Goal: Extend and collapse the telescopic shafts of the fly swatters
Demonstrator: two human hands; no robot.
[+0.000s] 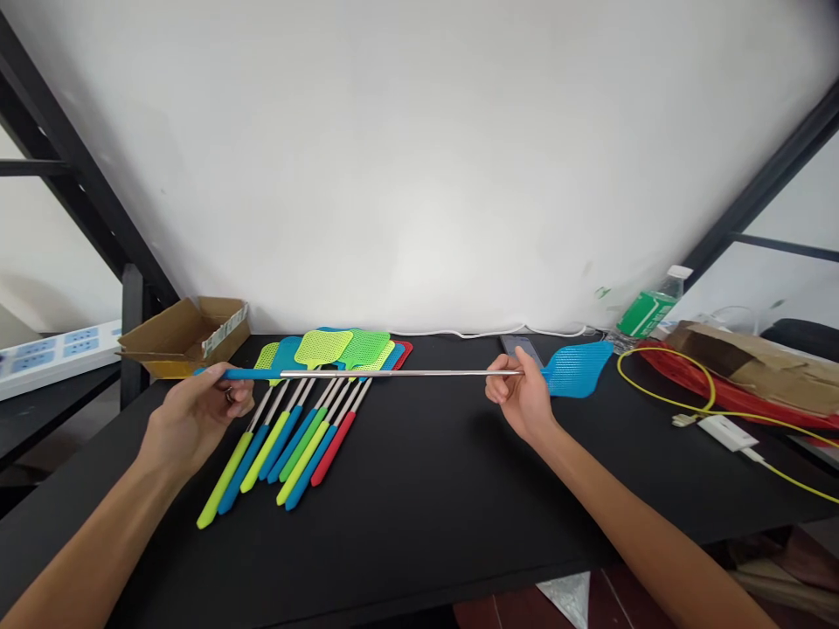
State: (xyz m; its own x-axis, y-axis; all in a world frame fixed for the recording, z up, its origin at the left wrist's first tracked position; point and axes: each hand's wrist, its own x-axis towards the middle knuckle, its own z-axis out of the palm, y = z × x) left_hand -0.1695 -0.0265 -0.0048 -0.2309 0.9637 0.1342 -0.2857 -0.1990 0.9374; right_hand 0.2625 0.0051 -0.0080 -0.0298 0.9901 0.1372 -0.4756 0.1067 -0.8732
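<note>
Black tabletop (419, 533), white wall (393, 175) behind; blue fly swatter (393, 373) held level in left hand (197, 415) and right hand (521, 393).

At the left end of my black desk (419, 524) sits an open cardboard box (187, 336), with a white power strip (56, 358) just beyond it. The desk's right end holds a coiled yellow cable (662, 376), a white charger (724, 432) and a green-labelled plastic bottle (648, 306).

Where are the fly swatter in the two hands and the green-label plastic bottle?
Fly swatter (577, 369): head view, on the blue mesh head.
Plastic bottle (646, 313): head view, on the green label.
</note>
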